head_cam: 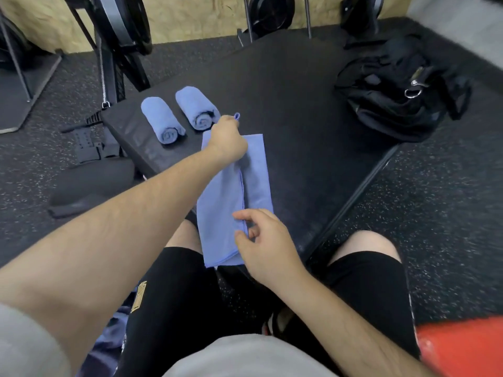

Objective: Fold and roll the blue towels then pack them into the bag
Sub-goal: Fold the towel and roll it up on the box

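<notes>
A blue towel (226, 202) lies lengthwise on the black bench pad (299, 118), folded into a long strip, its near end hanging over the pad's edge. My left hand (228, 140) grips the towel's far end, where a small loop sticks out. My right hand (261, 240) pinches the folded edge near the towel's near end. Two rolled blue towels (166, 121) (197, 107) lie side by side at the pad's far left. The black bag (400, 91) sits at the pad's far right.
Black gym machine frames (119, 39) stand behind the pad on speckled rubber floor (449, 213). More blue cloth (109, 338) lies by my left leg. A red object (462, 349) is at the bottom right.
</notes>
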